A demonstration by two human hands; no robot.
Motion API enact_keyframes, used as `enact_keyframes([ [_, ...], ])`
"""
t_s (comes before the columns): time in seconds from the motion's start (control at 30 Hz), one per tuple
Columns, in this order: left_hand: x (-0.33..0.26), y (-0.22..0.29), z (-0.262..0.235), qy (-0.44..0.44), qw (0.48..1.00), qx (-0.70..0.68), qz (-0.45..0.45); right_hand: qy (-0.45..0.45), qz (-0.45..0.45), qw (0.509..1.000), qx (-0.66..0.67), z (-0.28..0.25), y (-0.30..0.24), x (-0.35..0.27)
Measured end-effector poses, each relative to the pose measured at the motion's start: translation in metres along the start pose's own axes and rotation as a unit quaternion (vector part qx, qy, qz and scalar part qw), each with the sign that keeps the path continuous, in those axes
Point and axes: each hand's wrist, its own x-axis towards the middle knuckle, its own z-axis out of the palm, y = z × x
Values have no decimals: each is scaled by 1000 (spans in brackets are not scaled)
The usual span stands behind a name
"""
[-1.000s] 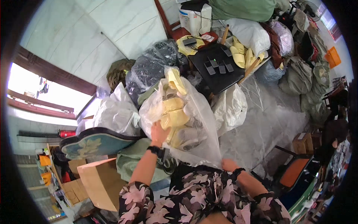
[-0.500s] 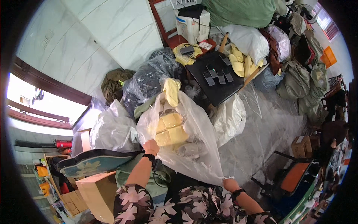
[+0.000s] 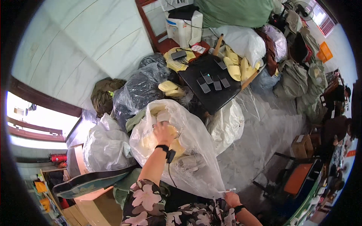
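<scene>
A large translucent plastic bag (image 3: 196, 162) stands in front of me with its mouth wide. Inside it are yellow things that look like slippers (image 3: 178, 147), along with pale grey or clear items I cannot make out. My left hand (image 3: 163, 132) reaches into the mouth over the yellow ones, fingers stretched out and partly hidden against the contents. At the lower right, my right hand (image 3: 232, 199) is closed on the bag's gathered rim and pulls it taut. A pair of yellow slippers (image 3: 171, 89) lies just beyond the bag, against a dark wrapped bundle.
A black board (image 3: 211, 92) past the bag holds several dark phone-like devices. More yellow slippers (image 3: 233, 68) lie beside it. Full bags crowd around: a white one (image 3: 228, 124) to the right, another (image 3: 105, 143) to the left. A cardboard box (image 3: 100, 207) and an orange-seated chair (image 3: 298, 179) flank me.
My left hand has left the bag's near-left rim and moved forward into its mouth. The yellow slippers at the far rim now lie beyond the bag. My right hand keeps its grip.
</scene>
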Motion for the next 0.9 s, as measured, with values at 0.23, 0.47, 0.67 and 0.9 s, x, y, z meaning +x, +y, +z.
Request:
enact_keyframes([
  [0.23, 14, -86, 52, -25, 980, -157, -116, 114, 46, 988, 89, -2, 16, 7],
  [0.47, 34, -225, 68, 36, 918, 325, 226, 205, 41, 896, 392, -21, -5, 79],
  [0.67, 34, -215, 43, 33, 997, 52, -47, 244, -97, 893, 366, 4, -21, 131],
  [0.9, 0, -206, -33, -84, 996, -9, -37, 165, -45, 919, 354, -58, -106, 93],
])
